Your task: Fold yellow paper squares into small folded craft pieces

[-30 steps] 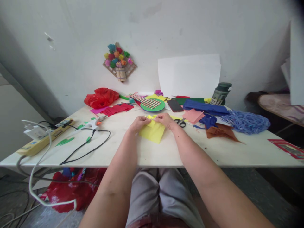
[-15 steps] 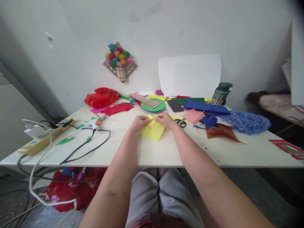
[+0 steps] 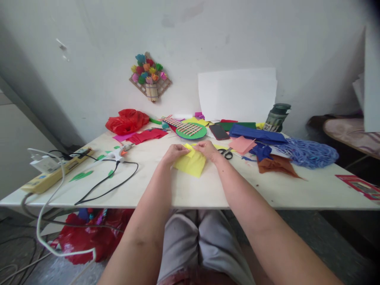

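Observation:
A sheet of yellow crepe paper (image 3: 191,165) hangs between my two hands above the table, its top edge folded over. My left hand (image 3: 174,153) pinches the upper left of the paper between thumb and fingers. At the upper right, my right hand (image 3: 208,149) grips it the same way, the fingertips of both hands close together. Just beyond the right hand lie black-handled scissors (image 3: 226,153), partly over a yellow strip. Behind the hands is a green round piece (image 3: 192,131) with a lattice of striped sticks on it.
On the left are a glue gun (image 3: 118,153) with a black cord, green paper leaves (image 3: 82,176) and a yellow power strip (image 3: 57,170). To the right lie a phone (image 3: 219,132), pink paper squares (image 3: 242,145), blue string (image 3: 311,152) and a dark bottle (image 3: 277,117).
Both hands stay almost in place on the yellow paper. Its folded top edge shifts slightly between the fingertips.

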Tool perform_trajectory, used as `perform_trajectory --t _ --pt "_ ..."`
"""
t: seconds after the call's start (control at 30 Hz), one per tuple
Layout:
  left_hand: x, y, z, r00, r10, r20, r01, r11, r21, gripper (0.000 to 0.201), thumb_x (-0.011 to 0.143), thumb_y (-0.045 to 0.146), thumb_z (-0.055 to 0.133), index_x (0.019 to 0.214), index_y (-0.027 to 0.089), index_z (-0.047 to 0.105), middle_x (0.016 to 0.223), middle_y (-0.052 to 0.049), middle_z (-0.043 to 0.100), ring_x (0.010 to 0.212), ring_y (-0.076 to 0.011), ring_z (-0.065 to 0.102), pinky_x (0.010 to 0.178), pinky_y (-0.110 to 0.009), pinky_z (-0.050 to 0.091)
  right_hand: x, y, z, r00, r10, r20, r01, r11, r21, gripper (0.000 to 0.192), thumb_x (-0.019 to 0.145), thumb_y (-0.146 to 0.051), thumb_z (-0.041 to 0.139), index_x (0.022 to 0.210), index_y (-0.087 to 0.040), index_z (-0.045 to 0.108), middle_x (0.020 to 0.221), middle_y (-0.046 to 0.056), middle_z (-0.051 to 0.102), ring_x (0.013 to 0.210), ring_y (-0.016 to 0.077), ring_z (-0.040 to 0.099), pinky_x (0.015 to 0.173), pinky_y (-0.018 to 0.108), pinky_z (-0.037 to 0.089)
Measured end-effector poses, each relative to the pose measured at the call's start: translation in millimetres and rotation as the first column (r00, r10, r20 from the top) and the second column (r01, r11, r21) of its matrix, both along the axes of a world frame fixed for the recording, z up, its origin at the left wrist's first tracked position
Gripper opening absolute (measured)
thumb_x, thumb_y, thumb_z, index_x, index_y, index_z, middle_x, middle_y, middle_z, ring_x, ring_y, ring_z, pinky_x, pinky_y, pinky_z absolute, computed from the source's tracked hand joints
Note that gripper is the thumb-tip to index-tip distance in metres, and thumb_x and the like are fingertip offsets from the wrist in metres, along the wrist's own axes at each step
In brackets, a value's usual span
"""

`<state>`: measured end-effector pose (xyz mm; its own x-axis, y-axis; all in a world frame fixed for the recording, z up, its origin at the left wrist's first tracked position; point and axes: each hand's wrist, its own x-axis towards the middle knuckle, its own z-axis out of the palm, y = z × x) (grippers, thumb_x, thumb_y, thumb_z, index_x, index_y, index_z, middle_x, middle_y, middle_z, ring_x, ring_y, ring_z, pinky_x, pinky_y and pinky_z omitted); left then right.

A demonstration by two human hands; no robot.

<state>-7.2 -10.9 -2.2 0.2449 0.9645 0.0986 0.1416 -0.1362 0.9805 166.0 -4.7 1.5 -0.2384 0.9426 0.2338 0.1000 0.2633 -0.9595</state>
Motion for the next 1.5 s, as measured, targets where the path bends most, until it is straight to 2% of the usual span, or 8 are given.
perform_trajectory --t 0.2,0.63,0.8,0.97,1.03,1.17,1.3,1.5 --pt "-7 3 -1.5 0.999 -0.004 -0.051 0.006 0.999 0.042 0.034 0.055 0.045 0.064 0.059 0.012 0.055 0.048 0.002 0.047 0.043 -0.0059 0.039 0.041 -0.019 0.024 3 0 1.9 0.997 -0.014 -0.08 0.012 1.0 -0.028 0.02 0.057 -0.033 0.062 0.059 -0.013 0.058 0.052 -0.001 0.057 0.046 0.0104 0.05 0.047 0.023 0.039" --pt "-11 5 -1.2 0.998 0.067 -0.014 -0.067 0.998 -0.006 0.036 0.049 0.042 0.069 0.054 0.014 0.047 0.044 0.006 0.039 0.04 -0.0043 0.033 0.041 -0.02 0.02 6 3 0.7 0.998 0.003 -0.06 -0.003 1.0 -0.01 0.021 0.058 -0.033 0.062 0.061 -0.013 0.06 0.053 0.001 0.058 0.047 0.0114 0.051 0.046 0.023 0.039" --pt "-8 -2 6.1 0.999 0.021 0.025 -0.021 1.0 -0.002 0.037 0.052 0.046 0.066 0.064 0.013 0.054 0.053 0.003 0.049 0.046 -0.0063 0.042 0.044 -0.019 0.027 7 0 2.1 0.997 0.055 -0.059 -0.055 0.998 0.003 0.022 0.058 -0.034 0.062 0.06 -0.012 0.059 0.053 0.0 0.057 0.046 0.0105 0.05 0.046 0.022 0.038" --pt "-4 -4 4.7 0.993 -0.098 -0.066 0.1 0.995 0.028 0.034 0.051 0.041 0.068 0.063 0.012 0.056 0.055 0.001 0.052 0.05 -0.0083 0.045 0.047 -0.02 0.031 2 -1 0.6 0.993 0.12 -0.024 -0.12 0.993 -0.011 0.027 0.057 -0.039 0.064 0.061 -0.012 0.06 0.052 -0.001 0.056 0.047 0.0106 0.05 0.047 0.023 0.038" --pt "-4 -2 2.7 0.996 -0.076 -0.053 0.079 0.995 0.052 0.033 0.052 0.041 0.068 0.06 0.012 0.054 0.053 0.001 0.051 0.049 -0.008 0.045 0.046 -0.02 0.03 1 -1 0.9 0.991 0.101 -0.083 -0.103 0.995 -0.016 0.031 0.059 -0.042 0.063 0.067 -0.013 0.061 0.057 0.0 0.059 0.05 0.0115 0.052 0.048 0.023 0.04" --pt "-6 4 0.1 0.996 0.043 0.082 -0.053 0.991 0.126 0.033 0.053 0.043 0.067 0.061 0.014 0.053 0.053 0.002 0.052 0.048 -0.0073 0.045 0.047 -0.02 0.031 2 -1 2.8 0.974 -0.005 -0.228 -0.007 0.999 -0.051 0.042 0.066 -0.053 0.054 0.079 -0.014 0.061 0.064 0.004 0.062 0.054 0.0131 0.055 0.05 0.024 0.042" --pt "-5 6 -0.1 0.98 0.112 0.163 -0.133 0.983 0.127 0.034 0.051 0.042 0.069 0.061 0.014 0.052 0.055 0.002 0.054 0.049 -0.0076 0.047 0.047 -0.019 0.033 3 3 1.0 0.976 -0.001 -0.216 -0.021 0.995 -0.098 0.041 0.064 -0.05 0.057 0.08 -0.013 0.062 0.063 0.004 0.063 0.054 0.0139 0.056 0.051 0.025 0.044" --pt "-4 1 2.5 0.985 -0.014 0.172 0.002 0.997 0.071 0.04 0.054 0.041 0.067 0.081 0.013 0.058 0.064 -0.002 0.06 0.057 -0.0121 0.054 0.053 -0.022 0.038 0 9 -4.0 0.978 0.013 -0.21 -0.023 0.999 -0.045 0.028 0.055 -0.034 0.067 0.073 -0.012 0.065 0.064 0.003 0.064 0.058 0.0146 0.058 0.061 0.029 0.046"
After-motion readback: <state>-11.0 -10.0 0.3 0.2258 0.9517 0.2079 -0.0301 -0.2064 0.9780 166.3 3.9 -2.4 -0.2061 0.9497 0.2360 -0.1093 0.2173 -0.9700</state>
